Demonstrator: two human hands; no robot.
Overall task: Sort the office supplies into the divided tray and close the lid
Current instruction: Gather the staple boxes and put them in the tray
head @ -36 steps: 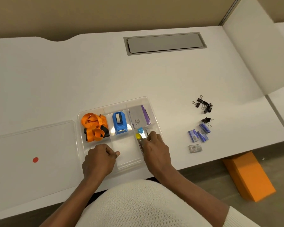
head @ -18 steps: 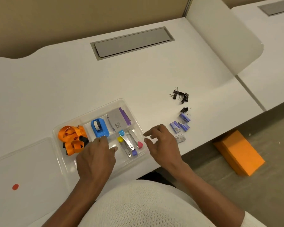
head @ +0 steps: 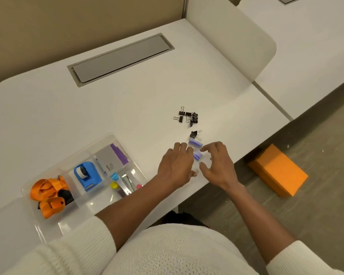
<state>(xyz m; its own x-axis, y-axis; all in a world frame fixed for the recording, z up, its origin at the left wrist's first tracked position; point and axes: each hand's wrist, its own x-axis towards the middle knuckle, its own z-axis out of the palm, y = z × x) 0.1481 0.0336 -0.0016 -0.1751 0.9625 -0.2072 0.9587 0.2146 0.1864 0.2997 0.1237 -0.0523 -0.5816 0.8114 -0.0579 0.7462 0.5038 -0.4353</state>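
The clear divided tray (head: 115,138) lies at the desk's front left. It holds an orange lanyard (head: 48,193), a blue tape dispenser (head: 86,175), a grey-and-purple box (head: 112,158) and several metal clips with coloured tips (head: 125,183). Small blue staple boxes (head: 196,144) lie on the desk right of the tray. My left hand (head: 177,163) and my right hand (head: 216,163) hover on either side of them, fingers apart, holding nothing. One staple box (head: 198,155) shows between the hands. Black binder clips (head: 188,117) lie beyond, one (head: 195,134) nearer.
The tray's clear lid (head: 2,225) lies at the far left, mostly cut off. A grey cable hatch (head: 121,58) is set into the desk's back. A white divider panel (head: 236,38) stands at the right. An orange box (head: 278,169) sits on the floor.
Both hands have left the tray and moved right to the staple boxes. The view has swung right, so the tray now sits at the left.
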